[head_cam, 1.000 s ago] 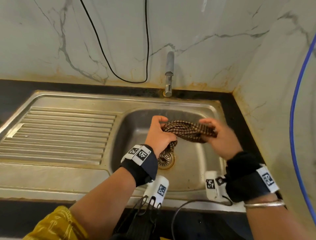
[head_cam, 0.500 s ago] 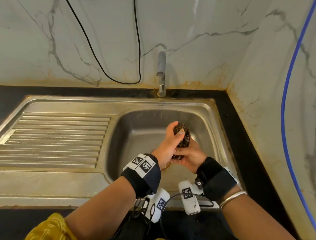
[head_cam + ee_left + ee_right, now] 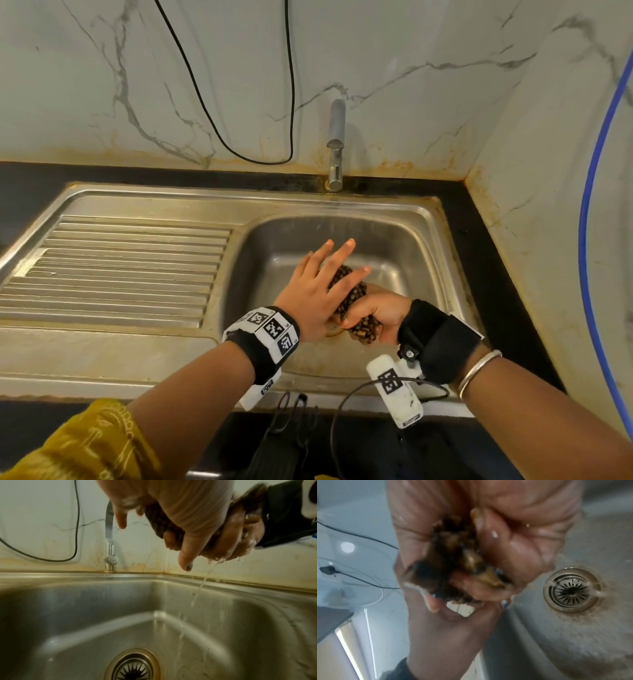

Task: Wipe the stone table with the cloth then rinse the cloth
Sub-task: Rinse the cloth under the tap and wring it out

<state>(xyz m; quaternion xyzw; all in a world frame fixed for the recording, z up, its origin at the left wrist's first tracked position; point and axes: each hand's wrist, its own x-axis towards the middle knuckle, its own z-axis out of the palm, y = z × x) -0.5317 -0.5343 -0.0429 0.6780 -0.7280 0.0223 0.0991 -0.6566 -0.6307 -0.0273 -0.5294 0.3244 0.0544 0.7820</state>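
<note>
Above the steel sink basin (image 3: 404,253), the brown checked cloth (image 3: 344,275) is wadded into a tight lump. My right hand (image 3: 383,315) grips it from the right with fingers curled round it. My left hand (image 3: 313,287) presses flat against the cloth from the left, its fingers straight and spread. In the left wrist view, water (image 3: 200,588) streams down from the cloth (image 3: 159,520) toward the drain (image 3: 135,668). The right wrist view shows the wet cloth (image 3: 453,563) bunched in my right hand's fingers (image 3: 513,547). Most of the cloth is hidden between the hands.
A steel tap (image 3: 335,144) stands at the back rim of the sink. The ribbed drainboard (image 3: 120,267) lies to the left. Black stone counter (image 3: 479,240) borders the sink, with marble walls behind and right. A black cable (image 3: 291,102) and a blue hose (image 3: 589,205) hang on the walls.
The cloth went from stretched between both hands to a tight wad. My left hand let go its grip and now presses with straight fingers; my right hand keeps hold.
</note>
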